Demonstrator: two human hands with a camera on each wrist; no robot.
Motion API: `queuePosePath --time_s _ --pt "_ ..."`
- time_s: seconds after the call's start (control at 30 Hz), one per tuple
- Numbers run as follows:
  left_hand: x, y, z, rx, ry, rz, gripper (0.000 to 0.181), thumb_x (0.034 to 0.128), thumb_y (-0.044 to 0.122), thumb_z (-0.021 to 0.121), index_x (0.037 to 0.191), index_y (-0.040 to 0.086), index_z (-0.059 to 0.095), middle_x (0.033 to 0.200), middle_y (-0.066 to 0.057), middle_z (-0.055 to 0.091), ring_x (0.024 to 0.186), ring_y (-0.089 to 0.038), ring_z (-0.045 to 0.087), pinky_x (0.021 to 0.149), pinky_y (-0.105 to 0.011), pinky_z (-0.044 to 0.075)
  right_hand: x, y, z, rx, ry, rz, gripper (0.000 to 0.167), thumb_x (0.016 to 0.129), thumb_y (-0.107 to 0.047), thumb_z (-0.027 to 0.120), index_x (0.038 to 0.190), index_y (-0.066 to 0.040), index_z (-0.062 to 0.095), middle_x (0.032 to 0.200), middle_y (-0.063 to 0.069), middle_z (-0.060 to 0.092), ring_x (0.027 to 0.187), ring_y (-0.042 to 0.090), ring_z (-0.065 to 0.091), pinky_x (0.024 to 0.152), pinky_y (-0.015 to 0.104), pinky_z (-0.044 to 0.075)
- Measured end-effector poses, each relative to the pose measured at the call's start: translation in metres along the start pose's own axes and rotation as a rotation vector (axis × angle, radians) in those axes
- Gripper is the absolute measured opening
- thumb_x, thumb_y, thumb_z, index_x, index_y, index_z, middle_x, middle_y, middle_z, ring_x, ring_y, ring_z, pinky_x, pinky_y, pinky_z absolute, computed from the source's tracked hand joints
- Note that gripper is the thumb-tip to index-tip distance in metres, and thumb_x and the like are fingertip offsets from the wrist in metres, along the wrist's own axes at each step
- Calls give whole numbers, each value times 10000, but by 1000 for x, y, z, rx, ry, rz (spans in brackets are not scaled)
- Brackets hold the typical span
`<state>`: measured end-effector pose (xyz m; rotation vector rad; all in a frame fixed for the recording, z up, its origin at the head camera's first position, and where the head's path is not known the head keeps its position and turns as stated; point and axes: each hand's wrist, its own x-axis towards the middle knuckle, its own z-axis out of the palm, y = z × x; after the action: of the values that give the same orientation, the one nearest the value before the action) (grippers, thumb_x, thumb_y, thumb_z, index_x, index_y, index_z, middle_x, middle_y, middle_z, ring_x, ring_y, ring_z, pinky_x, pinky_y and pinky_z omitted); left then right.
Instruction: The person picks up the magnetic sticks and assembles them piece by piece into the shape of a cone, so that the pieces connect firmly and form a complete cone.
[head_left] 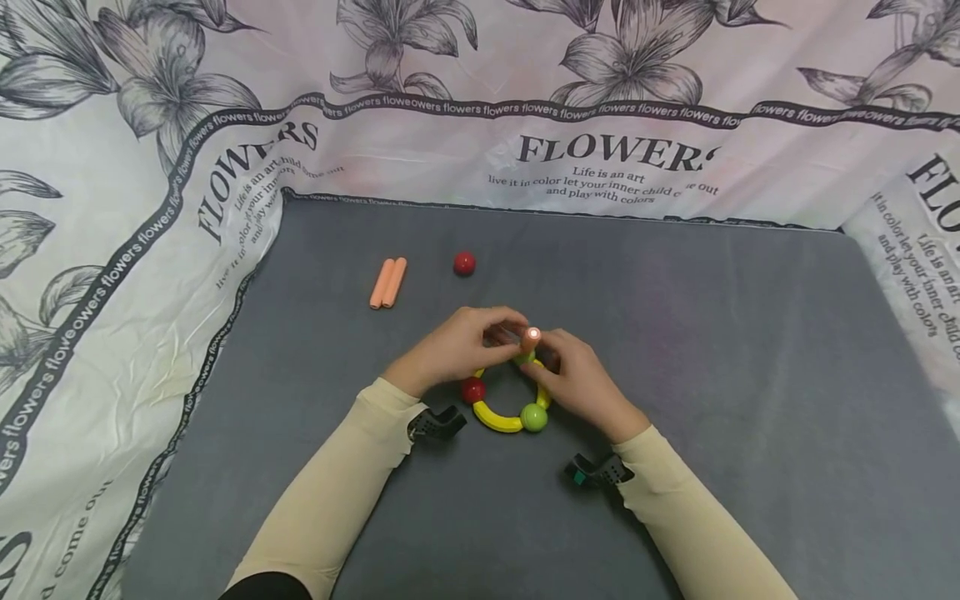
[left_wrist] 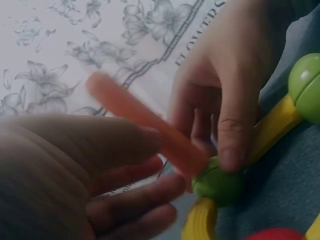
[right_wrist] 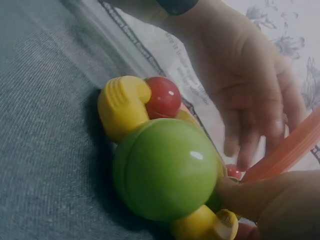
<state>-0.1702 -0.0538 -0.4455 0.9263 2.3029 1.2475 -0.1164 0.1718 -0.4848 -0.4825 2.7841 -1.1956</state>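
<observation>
A ring of curved yellow pieces point(head_left: 497, 418), a red ball point(head_left: 473, 390) and green balls point(head_left: 534, 417) lies on the dark surface. Thumb and fingers of my left hand point(head_left: 459, 347) point(left_wrist: 75, 170) pinch an orange stick point(head_left: 531, 338) point(left_wrist: 145, 120) point(right_wrist: 285, 147), which stands tilted with its lower end against the ring's far green ball point(left_wrist: 218, 184). My right hand point(head_left: 585, 382) point(left_wrist: 235, 65) point(right_wrist: 285, 200) grips that far ball, its thumb on the side. The near green ball point(right_wrist: 167, 167) looks large in the right wrist view. Fingers partly hide the ring's far side.
Two orange sticks point(head_left: 387, 283) lie side by side beyond my left hand, and a loose red ball point(head_left: 464, 264) sits to their right. A flower-printed cloth point(head_left: 435, 150) borders the grey surface point(head_left: 712, 350) at the back and sides.
</observation>
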Motion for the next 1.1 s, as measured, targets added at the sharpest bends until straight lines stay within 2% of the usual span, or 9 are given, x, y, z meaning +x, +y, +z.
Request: queuePosePath --time_s 0.1,0.23,0.3,0.37,0.7,0.83,0.97,1.1 --pt "0 1 -1 118 -15 -48 308 997 176 737 1292 99 698 1184 -31 695 989 -140 661 893 -289 552 -1 2 1 -4 17 -7 319 952 -199 803 1245 -106 715 982 41 658 736 144 544 658 334 467" --pt "1 2 1 346 -41 -149 235 968 239 773 1160 115 719 989 -24 633 841 -167 579 761 -311 504 -3 4 2 -11 32 -8 306 948 -206 807 1223 -107 716 979 36 658 753 144 551 670 334 466" --pt "1 2 3 410 -56 -192 208 952 245 785 1108 131 708 947 -6 611 805 -164 571 727 -311 492 -3 5 2 -14 38 -9 305 947 -210 808 1218 -106 714 976 36 656 753 141 554 669 331 465" --pt "2 1 5 443 -62 -208 190 940 234 793 1066 138 687 934 6 609 795 -160 576 722 -307 491 -4 6 3 -14 42 -9 307 946 -213 809 1217 -105 712 976 36 658 750 138 560 665 328 465" --pt "2 -2 8 398 -66 -233 125 959 186 771 962 121 665 848 -17 609 725 -173 575 657 -288 464 -4 9 5 -1 48 -9 336 939 -225 818 1236 -111 712 1036 41 687 776 136 584 672 329 477" --pt "3 -4 8 388 -73 -248 113 963 203 770 977 119 694 866 -15 612 735 -171 576 661 -285 467 -4 10 5 -5 52 -14 346 935 -225 822 1240 -107 711 1047 44 693 786 140 594 678 330 481" --pt "3 -9 7 383 -79 -237 136 963 224 776 1004 114 708 902 -21 598 783 -178 564 692 -292 468 -4 10 6 -5 58 -14 345 931 -230 827 1235 -113 714 1037 39 693 788 143 597 679 331 480" --pt "2 -19 -2 302 -45 -228 236 958 284 784 1105 106 739 942 -14 629 832 -179 580 731 -303 496 -4 10 5 -4 55 -14 330 933 -240 825 1223 -122 718 987 28 674 783 142 587 678 333 472"
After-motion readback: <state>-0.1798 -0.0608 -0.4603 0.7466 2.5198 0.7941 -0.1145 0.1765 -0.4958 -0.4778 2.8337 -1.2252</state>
